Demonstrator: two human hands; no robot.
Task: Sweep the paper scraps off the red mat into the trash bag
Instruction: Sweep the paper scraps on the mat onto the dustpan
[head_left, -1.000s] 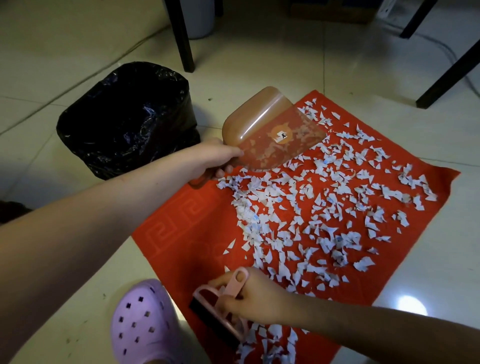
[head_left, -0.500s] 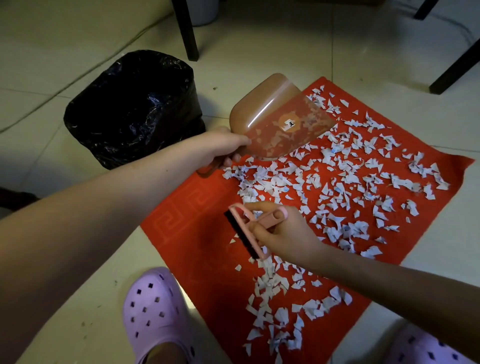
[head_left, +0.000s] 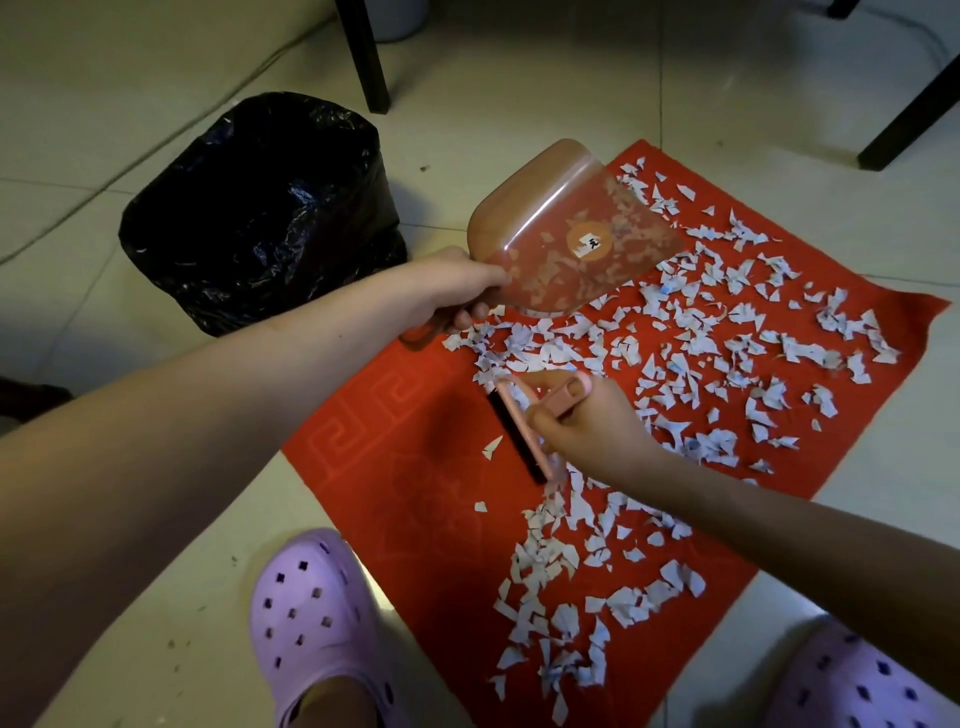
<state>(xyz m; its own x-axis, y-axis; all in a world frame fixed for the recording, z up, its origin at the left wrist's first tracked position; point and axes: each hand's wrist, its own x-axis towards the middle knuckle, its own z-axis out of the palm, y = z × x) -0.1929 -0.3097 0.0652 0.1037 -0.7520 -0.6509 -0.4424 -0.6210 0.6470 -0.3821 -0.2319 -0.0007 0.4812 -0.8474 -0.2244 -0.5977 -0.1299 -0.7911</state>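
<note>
Both hands are closed on tools. Fingers of the left hand (head_left: 457, 288) are curled round the handle of a see-through brownish dustpan (head_left: 571, 234) and hold it tilted over the far left part of the red mat (head_left: 374, 447). Whether the lower edge of the pan touches the mat, I cannot tell. Through the pan, some pale pieces are visible, but I cannot say if they lie inside it or under it.

The right hand (head_left: 592, 431) grips the pink handle of a small brush (head_left: 519, 431). Its black bristles point down onto the mat, near the middle of it, at the left border of the paper.

White paper scraps (head_left: 675, 353) cover the right and the near part of the mat, in a wide band from the far corner to the near edge. To the left of the brush the mat is mostly bare, with two single pieces just beside the bristles.

The black trash bag (head_left: 260, 208) stands on the tiled floor (head_left: 156, 78), to the far left of the mat and close behind the left wrist.

One purple shoe (head_left: 311, 613) is at the near left edge of the mat, and a second shoe (head_left: 872, 686) is at the near right corner of the view. Dark furniture legs (head_left: 369, 57) stand on the far side.
</note>
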